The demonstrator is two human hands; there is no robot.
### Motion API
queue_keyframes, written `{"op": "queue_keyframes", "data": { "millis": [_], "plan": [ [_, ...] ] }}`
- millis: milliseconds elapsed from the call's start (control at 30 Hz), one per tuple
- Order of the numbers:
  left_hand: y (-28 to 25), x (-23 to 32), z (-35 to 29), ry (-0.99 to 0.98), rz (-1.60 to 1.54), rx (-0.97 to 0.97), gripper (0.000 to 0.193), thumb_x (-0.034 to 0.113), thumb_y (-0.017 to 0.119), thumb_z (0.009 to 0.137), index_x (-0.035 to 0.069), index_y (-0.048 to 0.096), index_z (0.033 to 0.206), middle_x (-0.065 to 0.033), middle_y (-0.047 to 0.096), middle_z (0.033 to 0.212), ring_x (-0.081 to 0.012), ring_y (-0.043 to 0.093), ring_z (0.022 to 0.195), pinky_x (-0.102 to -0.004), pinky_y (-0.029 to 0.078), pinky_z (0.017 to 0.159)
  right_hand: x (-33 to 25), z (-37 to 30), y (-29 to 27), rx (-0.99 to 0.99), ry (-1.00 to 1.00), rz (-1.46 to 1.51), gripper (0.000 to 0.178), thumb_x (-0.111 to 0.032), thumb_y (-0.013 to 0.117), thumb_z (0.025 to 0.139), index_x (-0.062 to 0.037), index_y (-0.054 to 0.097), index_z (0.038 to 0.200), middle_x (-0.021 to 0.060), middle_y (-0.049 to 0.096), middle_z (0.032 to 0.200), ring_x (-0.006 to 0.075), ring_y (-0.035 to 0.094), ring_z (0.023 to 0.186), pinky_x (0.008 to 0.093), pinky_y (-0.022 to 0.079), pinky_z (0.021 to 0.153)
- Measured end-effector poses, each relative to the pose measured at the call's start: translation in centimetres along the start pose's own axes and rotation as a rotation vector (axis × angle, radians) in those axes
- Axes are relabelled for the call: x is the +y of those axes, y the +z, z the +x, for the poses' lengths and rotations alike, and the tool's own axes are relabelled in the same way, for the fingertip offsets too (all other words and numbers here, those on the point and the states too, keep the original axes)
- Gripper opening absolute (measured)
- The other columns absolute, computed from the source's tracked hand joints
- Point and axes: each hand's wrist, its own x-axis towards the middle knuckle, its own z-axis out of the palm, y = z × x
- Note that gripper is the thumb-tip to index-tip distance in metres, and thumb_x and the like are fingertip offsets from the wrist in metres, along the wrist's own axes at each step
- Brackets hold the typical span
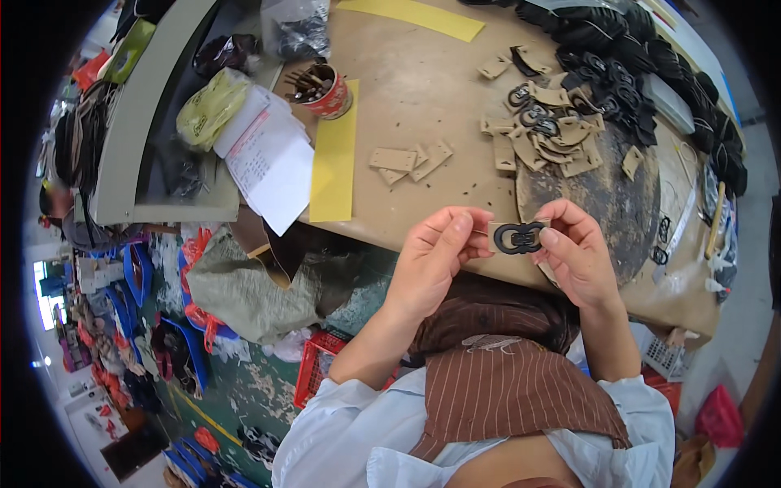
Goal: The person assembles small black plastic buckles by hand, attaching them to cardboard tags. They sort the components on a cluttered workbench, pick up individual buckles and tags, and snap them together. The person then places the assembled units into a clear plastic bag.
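Brown-covered worktable (423, 89) is bearing a pile of tan tabs (569, 150) and, farther left, a red cup (338, 106). At the near edge, the left hand (429, 262) and right hand (582, 259) are pinching opposite ends of a black-buckled tan strip (527, 239) between thumbs and fingers.

No wording can be read with certainty. The red cup (336, 106) carries pale markings on its side, too small to make out. Just left of the cup and nearer the wearer, the white papers (272, 179) bear a reddish printed line and faint rows, all illegible. Farther left of the cup, the yellow-green plastic bag (213, 104) shows a small dark mark, crumpled and too blurred to tell as lettering.
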Motion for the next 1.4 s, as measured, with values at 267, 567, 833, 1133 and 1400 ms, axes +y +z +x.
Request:
{"op": "queue_keyframes", "data": {
  "millis": [267,567,833,1133,1400],
  "plan": [
    [3.1,1.1,0.3,-0.144,0.531,-0.261,0.043,-0.002,0.062,0.085,-0.001,0.048,0.125,-0.0023,0.060,0.094,-0.0086,0.058,0.091,-0.0230,0.047,0.080,-2.2,-1.5,-0.7,-0.063,0.140,-0.221,0.035,-0.006,0.065,0.086,0.0022,0.055,0.118,0.0022,0.060,0.098,0.0059,0.054,0.082,0.0194,0.046,0.073],
    [5.1,-1.9,0.4,0.040,0.213,-0.081,0.035,0.000,0.066,0.083,0.003,0.055,0.116,0.0016,0.056,0.087,-0.0048,0.054,0.080,-0.0188,0.046,0.071,-0.3,-3.7,-2.2,-0.001,-0.265,-0.137,0.024,-0.002,0.065,0.085,0.0019,0.057,0.107,0.0055,0.057,0.102,0.0085,0.055,0.086,0.0216,0.045,0.077],
    [6.5,-2.3,0.6,0.157,0.426,0.069,0.028,0.000,0.072,0.078,0.002,0.063,0.105,0.0038,0.054,0.080,-0.0037,0.051,0.074,-0.0184,0.043,0.068,-0.9,-3.9,-1.0,0.184,-0.436,-0.119,0.025,0.000,0.066,0.084,0.0017,0.057,0.107,0.0026,0.060,0.093,0.0059,0.055,0.081,0.0185,0.045,0.071],
    [6.3,-2.8,1.1,0.063,0.195,-0.031,0.015,0.009,0.070,0.083,0.001,0.062,0.092,0.0022,0.060,0.082,-0.0041,0.052,0.078,-0.0211,0.042,0.074,-1.7,-4.0,-2.6,0.073,-0.253,-0.091,0.015,-0.007,0.064,0.087,0.0013,0.060,0.099,-0.0011,0.059,0.085,0.0041,0.054,0.076,0.0184,0.045,0.068],
    [5.6,-3.2,0.7,0.057,0.395,-0.059,0.013,0.013,0.069,0.084,0.004,0.061,0.084,0.0026,0.059,0.080,-0.0054,0.051,0.076,-0.0204,0.040,0.072,-0.9,-3.8,-3.6,0.039,-0.027,-0.010,0.012,-0.013,0.064,0.089,-0.0017,0.060,0.092,-0.0027,0.058,0.082,0.0030,0.051,0.072,0.0191,0.042,0.066]
  ]
}}
